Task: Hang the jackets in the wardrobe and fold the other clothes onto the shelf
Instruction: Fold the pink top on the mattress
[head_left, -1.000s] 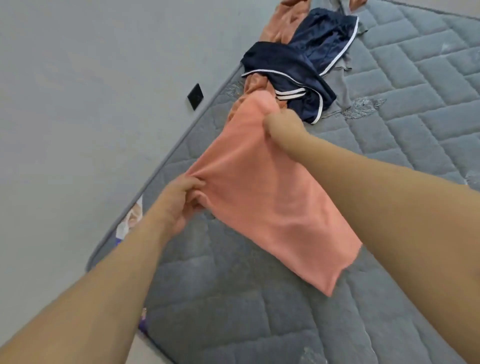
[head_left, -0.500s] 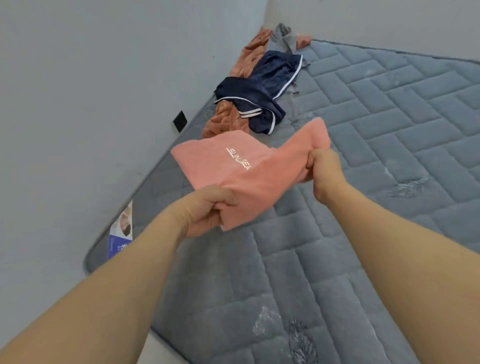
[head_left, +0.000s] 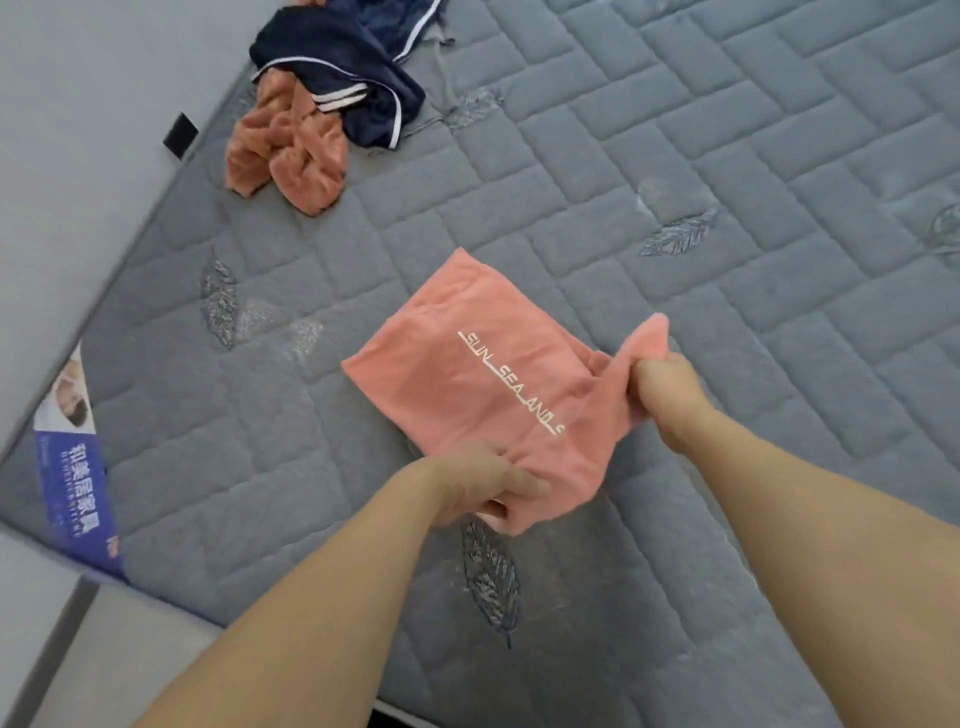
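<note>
Pink garment (head_left: 467, 384) on mattress (head_left: 727, 208), both hands pinching it.
L hand (head_left: 480, 486) grips near edge; R hand (head_left: 667, 392) pinches corner, lifted. Navy/orange clothes pile (head_left: 322, 104) well beyond hands.

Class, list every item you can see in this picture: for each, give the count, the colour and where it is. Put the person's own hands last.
pink garment: one, salmon pink with white lettering, on the mattress centre, held at two edges
orange garment: one, rust orange, crumpled near the wall
navy garment: one, dark blue with white trim, partly over the orange one
mattress: one, grey quilted
label: one, blue and white, mattress's left edge
left hand: one, grips the near edge
right hand: one, pinches the right edge
</note>
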